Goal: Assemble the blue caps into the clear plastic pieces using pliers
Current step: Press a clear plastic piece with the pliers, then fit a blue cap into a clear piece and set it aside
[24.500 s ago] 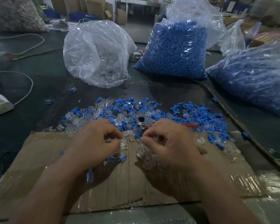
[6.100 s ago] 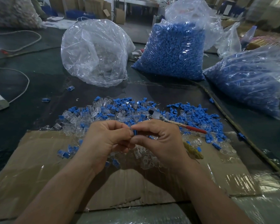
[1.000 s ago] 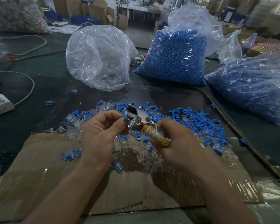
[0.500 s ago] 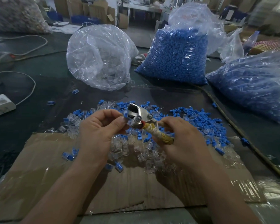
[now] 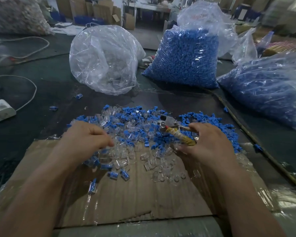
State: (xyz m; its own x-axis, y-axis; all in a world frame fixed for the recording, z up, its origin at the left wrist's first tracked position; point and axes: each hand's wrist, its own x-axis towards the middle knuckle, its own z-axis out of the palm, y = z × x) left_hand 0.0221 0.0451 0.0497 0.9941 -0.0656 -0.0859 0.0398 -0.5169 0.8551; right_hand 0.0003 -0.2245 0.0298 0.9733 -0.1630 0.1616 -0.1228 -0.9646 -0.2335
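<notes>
Blue caps (image 5: 210, 120) and glossy clear plastic pieces (image 5: 121, 161) lie heaped at 12 o'clock of the corrugated cardboard (image 5: 143, 200). Right hand (image 5: 210, 146) grips metal pliers (image 5: 169, 123) by the yellow-taped handle; left hand (image 5: 85, 139) touches the clear ones, grasp unclear.

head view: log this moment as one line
left hand: curled over clear pieces, hold unclear | right hand: grips pliers | pliers: head above blue caps | cardboard: under both hands
</notes>
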